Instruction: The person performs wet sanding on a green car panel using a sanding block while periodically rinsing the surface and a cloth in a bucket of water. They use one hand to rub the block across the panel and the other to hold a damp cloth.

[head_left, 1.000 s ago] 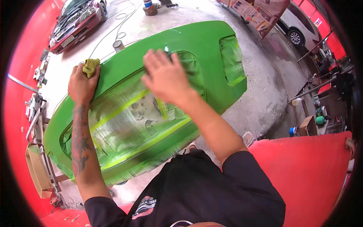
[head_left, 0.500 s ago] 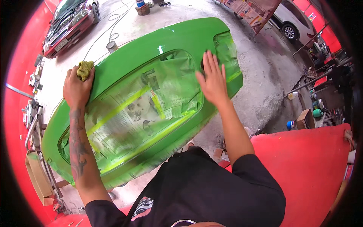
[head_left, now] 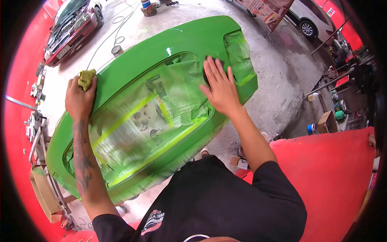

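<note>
A glossy green car body panel (head_left: 193, 36) stretches out before me, its middle masked with oversprayed newspaper (head_left: 133, 121) and bright green-yellow edges. At its far left rim, my left hand (head_left: 79, 99) is closed around a rough yellow-green sponge (head_left: 86, 80), which pokes up between thumb and fingers. My right hand (head_left: 222, 92) lies flat with fingers extended on the panel's right part, between two masked areas. Under it is a thin dark sheet that looks like sandpaper (head_left: 206, 76); most of it is hidden by the palm and fingers.
A car with its engine bay exposed (head_left: 70, 32) stands at far left, a white car (head_left: 310, 24) at far right. A hose (head_left: 117, 24) and a small can (head_left: 117, 51) are on the floor beyond the panel. A red panel (head_left: 326, 169) lies at my right.
My right hand has slid a little left and down across the panel, with the dark sheet under it. The left hand keeps its grip on the sponge at the rim.
</note>
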Available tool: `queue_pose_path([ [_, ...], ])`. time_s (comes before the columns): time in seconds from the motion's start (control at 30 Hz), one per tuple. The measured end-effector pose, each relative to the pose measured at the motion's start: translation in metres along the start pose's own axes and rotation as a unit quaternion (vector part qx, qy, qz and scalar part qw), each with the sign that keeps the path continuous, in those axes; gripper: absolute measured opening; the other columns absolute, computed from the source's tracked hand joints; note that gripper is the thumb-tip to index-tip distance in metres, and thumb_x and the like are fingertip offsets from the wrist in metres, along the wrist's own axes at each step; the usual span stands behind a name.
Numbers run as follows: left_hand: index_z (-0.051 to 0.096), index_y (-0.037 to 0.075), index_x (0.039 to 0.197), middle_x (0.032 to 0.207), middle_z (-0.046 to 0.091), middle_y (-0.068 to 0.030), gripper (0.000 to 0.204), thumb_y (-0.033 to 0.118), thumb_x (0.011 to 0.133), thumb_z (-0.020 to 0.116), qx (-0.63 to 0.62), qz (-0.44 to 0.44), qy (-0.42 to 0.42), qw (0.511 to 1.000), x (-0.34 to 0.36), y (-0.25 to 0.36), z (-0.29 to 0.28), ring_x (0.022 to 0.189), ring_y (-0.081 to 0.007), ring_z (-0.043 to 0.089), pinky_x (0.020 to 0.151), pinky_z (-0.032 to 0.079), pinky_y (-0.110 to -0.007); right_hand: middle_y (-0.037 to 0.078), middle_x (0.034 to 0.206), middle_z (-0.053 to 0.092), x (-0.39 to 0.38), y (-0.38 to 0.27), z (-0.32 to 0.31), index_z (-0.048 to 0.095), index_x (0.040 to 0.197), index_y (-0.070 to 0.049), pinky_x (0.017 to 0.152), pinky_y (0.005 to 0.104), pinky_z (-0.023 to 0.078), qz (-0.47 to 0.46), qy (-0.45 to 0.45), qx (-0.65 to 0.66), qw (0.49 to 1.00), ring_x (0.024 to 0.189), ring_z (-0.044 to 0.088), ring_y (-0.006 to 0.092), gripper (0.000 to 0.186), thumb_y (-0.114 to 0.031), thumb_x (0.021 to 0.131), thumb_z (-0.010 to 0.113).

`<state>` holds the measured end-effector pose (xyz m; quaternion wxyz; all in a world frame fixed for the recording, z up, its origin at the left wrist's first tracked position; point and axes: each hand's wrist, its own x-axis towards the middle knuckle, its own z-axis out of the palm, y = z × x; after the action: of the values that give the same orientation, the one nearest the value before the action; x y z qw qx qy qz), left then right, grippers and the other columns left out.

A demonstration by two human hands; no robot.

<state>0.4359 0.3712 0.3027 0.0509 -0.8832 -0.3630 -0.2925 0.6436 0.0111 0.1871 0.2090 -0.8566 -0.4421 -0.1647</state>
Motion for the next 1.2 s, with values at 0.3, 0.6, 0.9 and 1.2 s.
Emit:
queue_pose_path([
  [0.3, 0.068, 0.008, 0.114, 0.111, 0.067, -0.0068, 0.055, 0.055, 0.084, 0.073, 0.009, -0.004, 0.004, 1.0, -0.001, 0.006, -0.003, 0.095, -0.0339, 0.068, 0.077, 0.053, -0.044, 0.014, 0.164, 0.027, 0.025, 0.003, -0.003, 0.029, 0.156, -0.005, 0.118, 0.0618, 0.021, 0.092, 0.028, 0.014, 0.995, 0.15, 0.027, 0.0359, 0.069, -0.039, 0.1, 0.051],
  [0.6, 0.067, 0.009, 0.112, 0.111, 0.067, -0.0062, 0.054, 0.055, 0.084, 0.072, -0.001, 0.005, 0.002, 1.0, 0.0, 0.003, -0.004, 0.096, -0.0335, 0.068, 0.078, 0.053, -0.044, 0.017, 0.162, 0.029, 0.054, -0.002, -0.002, 0.033, 0.153, -0.002, 0.119, 0.0615, 0.02, 0.141, 0.007, -0.011, 0.99, 0.15, 0.028, 0.0342, 0.07, -0.048, 0.102, 0.043],
  [0.9, 0.067, 0.01, 0.109, 0.11, 0.067, -0.0064, 0.049, 0.053, 0.086, 0.072, -0.001, 0.007, 0.004, 1.0, -0.001, 0.005, -0.004, 0.094, -0.0346, 0.067, 0.077, 0.053, -0.044, 0.016, 0.161, 0.031, 0.071, 0.012, 0.0, 0.032, 0.154, -0.001, 0.118, 0.062, 0.022, 0.129, 0.021, -0.018, 0.991, 0.149, 0.03, 0.0324, 0.073, -0.051, 0.101, 0.043],
  [1.2, 0.066, 0.009, 0.106, 0.107, 0.066, -0.0068, 0.046, 0.05, 0.085, 0.074, 0.004, -0.001, 0.014, 1.0, -0.005, 0.0, -0.006, 0.093, -0.035, 0.067, 0.076, 0.052, -0.044, 0.013, 0.165, 0.025, 0.057, -0.008, 0.01, 0.03, 0.156, -0.005, 0.12, 0.0623, 0.018, 0.081, -0.018, 0.008, 0.996, 0.151, 0.025, 0.0305, 0.076, -0.057, 0.102, 0.036],
])
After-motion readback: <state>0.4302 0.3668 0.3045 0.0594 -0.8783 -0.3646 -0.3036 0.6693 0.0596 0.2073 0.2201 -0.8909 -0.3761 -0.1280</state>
